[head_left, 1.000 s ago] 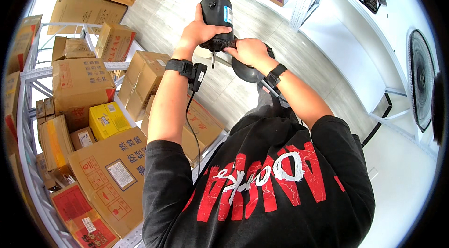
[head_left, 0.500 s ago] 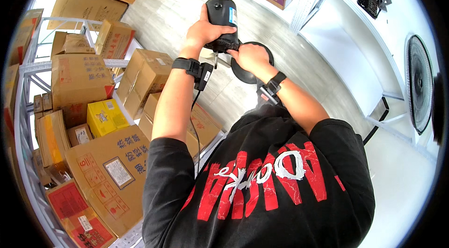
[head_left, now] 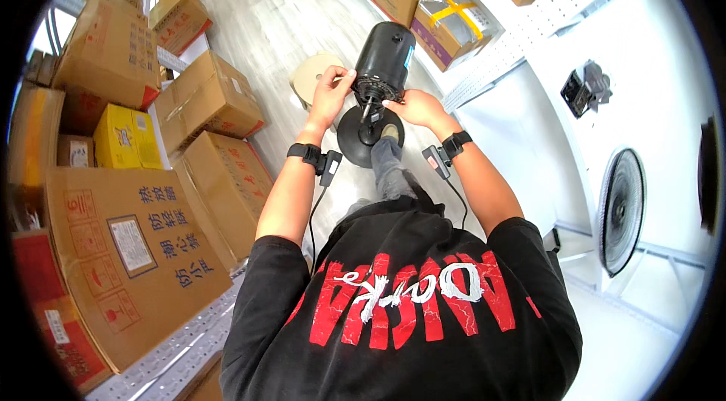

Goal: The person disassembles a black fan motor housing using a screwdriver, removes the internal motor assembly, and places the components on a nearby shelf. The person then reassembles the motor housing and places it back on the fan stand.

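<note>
A black cylindrical fan motor (head_left: pixel 386 53) with a metal shaft pointing toward me sits above a round black base (head_left: pixel 355 136). At the front rim on its left, my left hand (head_left: pixel 331 99) is closed with fingertips against the housing. On the other side, my right hand (head_left: pixel 420 108) grips the rim near the shaft with its thumb forward; its other fingers are partly hidden. Whatever joins motor and base is mostly covered from this angle. A shoe (head_left: pixel 389 131) rests by the base.
A beige stool (head_left: pixel 310 76) stands left of the motor. Cardboard boxes (head_left: pixel 204 99) and a yellow box (head_left: pixel 127 136) fill the left shelving. To the right, a black fan grille (head_left: pixel 624 210) leans near a white shelf, and dark small parts (head_left: pixel 584 89) lie farther back.
My left hand has slid from the top of the motor to its front left rim. My right hand has shifted to the right rim. The view has turned, and the base shows more fully.
</note>
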Action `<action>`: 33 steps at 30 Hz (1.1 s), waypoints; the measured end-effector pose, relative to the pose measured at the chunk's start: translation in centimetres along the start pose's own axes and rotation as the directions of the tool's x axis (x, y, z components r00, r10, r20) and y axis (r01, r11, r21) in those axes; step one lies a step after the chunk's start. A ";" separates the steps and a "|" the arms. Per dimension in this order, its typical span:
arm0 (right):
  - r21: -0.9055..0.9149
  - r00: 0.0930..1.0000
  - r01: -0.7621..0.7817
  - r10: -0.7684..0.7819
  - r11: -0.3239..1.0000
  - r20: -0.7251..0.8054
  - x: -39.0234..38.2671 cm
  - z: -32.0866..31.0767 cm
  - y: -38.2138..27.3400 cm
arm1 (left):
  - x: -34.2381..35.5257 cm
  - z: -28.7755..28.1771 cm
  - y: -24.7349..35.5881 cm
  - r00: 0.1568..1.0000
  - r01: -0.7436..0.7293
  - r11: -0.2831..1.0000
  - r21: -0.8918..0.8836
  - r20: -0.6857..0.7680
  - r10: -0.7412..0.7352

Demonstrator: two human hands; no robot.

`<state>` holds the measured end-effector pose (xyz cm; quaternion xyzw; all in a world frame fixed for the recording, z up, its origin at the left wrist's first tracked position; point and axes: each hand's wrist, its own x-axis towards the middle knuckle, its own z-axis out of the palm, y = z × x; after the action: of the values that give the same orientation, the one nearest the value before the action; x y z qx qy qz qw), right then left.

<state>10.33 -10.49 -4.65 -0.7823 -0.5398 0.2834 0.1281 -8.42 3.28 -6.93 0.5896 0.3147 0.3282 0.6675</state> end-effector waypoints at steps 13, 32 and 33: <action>-0.044 0.980 0.073 -0.063 0.996 0.190 0.5 -2.5 1.0 | -1.4 0.7 -2.2 0.983 -0.175 0.976 0.128 -0.031 0.180; -0.057 0.884 0.269 -0.223 0.962 0.411 13.8 -9.6 1.3 | 8.8 0.3 0.7 0.883 -0.352 0.698 0.623 -0.026 0.468; -0.042 0.872 0.277 -0.233 0.960 0.430 14.4 -9.9 1.4 | 9.5 0.4 0.7 0.880 -0.352 0.689 0.634 -0.027 0.474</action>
<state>20.93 3.25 -1.76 -0.6301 -0.6669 0.3978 0.0049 -2.63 10.79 -6.51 0.7948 0.3238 0.4050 0.3154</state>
